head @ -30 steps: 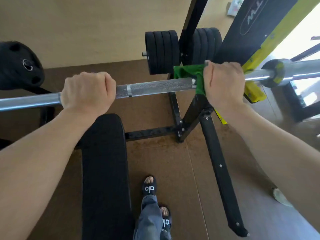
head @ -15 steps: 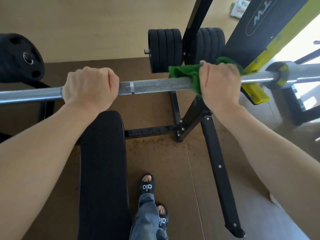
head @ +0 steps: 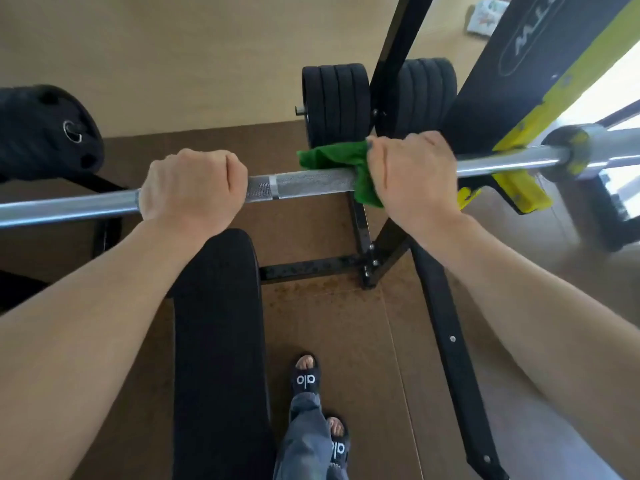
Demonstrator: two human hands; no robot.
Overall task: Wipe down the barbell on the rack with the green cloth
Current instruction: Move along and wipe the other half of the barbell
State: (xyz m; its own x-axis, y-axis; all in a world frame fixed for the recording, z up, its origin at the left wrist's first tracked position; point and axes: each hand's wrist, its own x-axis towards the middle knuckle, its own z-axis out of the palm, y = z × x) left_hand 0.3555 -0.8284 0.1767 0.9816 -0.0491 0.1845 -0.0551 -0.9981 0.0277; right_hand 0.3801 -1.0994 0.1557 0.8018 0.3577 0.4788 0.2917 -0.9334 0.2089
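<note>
Fingers (head: 388, 150) round green cloth (head: 329, 157), barbell (head: 304, 185)

Legible text: "alo" in white on strap of each black sandal, front sandal (head: 306, 379) clear, rear sandal (head: 338, 447) partly cut off by trouser leg. Black pad (head: 526, 46) at upper right carries white lettering inside an oval outline, cropped by frame edge, approx. "MLC", not fully readable. No other text, nos. or labels legible.

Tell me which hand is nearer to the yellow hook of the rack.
The right hand. It grips the green cloth around the barbell just beside the yellow hook; the left hand grips the bare bar farther away.
</note>
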